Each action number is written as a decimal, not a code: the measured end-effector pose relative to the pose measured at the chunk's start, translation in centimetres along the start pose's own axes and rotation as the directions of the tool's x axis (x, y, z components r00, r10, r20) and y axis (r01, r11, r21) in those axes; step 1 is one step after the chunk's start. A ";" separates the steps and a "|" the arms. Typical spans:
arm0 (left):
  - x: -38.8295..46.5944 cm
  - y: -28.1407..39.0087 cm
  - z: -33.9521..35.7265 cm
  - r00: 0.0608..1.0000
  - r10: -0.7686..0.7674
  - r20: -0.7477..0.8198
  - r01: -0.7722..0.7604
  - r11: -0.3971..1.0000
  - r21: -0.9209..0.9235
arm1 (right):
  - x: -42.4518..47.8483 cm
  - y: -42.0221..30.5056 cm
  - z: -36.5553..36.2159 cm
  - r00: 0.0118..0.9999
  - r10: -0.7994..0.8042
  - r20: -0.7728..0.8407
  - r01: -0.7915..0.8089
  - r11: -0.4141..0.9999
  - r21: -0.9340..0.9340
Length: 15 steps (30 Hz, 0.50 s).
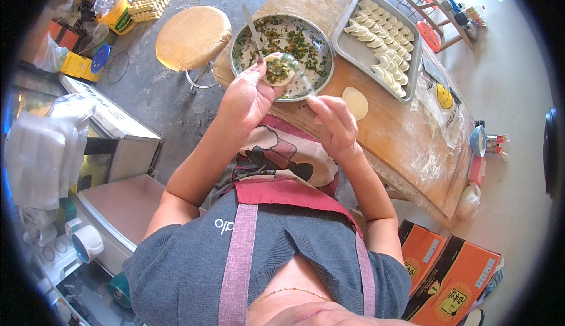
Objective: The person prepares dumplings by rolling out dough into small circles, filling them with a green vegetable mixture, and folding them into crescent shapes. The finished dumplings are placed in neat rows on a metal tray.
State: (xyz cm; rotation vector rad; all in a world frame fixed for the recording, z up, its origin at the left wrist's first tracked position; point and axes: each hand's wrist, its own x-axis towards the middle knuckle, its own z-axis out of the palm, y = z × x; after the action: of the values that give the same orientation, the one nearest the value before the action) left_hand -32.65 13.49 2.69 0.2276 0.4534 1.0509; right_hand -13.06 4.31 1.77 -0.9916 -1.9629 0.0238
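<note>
My left hand [254, 90] holds a round dough wrapper [280, 70] with chopped green filling on it, over the near left part of a metal bowl [330, 68]. My right hand [334, 120] pinches the end of a translucent spoon [304, 79], whose head is at the wrapper's filling. A long-handled metal utensil [252, 28] leans in the bowl, among more chopped filling [287, 39]. Two or so overlapping dough wrappers [355, 104] lie on the wooden table, right of the bowl. Beyond them a metal tray [379, 76] holds rows of folded dumplings [388, 39].
A round padded stool [193, 38] stands left of the bowl. Flour marks the wooden board [406, 136]. A printed plastic bag [443, 105] lies at the table's right side. Orange cartons [454, 277] stand at the lower right, a white mug [87, 243] at the lower left.
</note>
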 end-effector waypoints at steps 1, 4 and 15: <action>0.1 0.0 -0.2 0.999 0.031 0.006 -0.031 1.000 -0.002 | 0.4 0.0 -0.1 1.000 0.024 0.009 -0.024 0.999 -0.041; -0.1 0.5 -0.2 0.999 0.038 0.027 -0.040 0.995 0.088 | 1.4 0.8 0.4 0.989 0.126 0.082 -0.111 0.979 -0.170; -1.7 0.3 -1.9 0.915 -0.240 0.324 0.128 0.934 0.333 | 4.2 1.3 0.7 0.974 -0.224 0.042 0.227 0.969 -0.098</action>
State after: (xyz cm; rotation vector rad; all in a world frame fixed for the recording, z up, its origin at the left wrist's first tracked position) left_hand -34.48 12.11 1.57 0.6319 0.2947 0.7250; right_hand -13.91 8.17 3.90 -0.8304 -2.1119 -0.1921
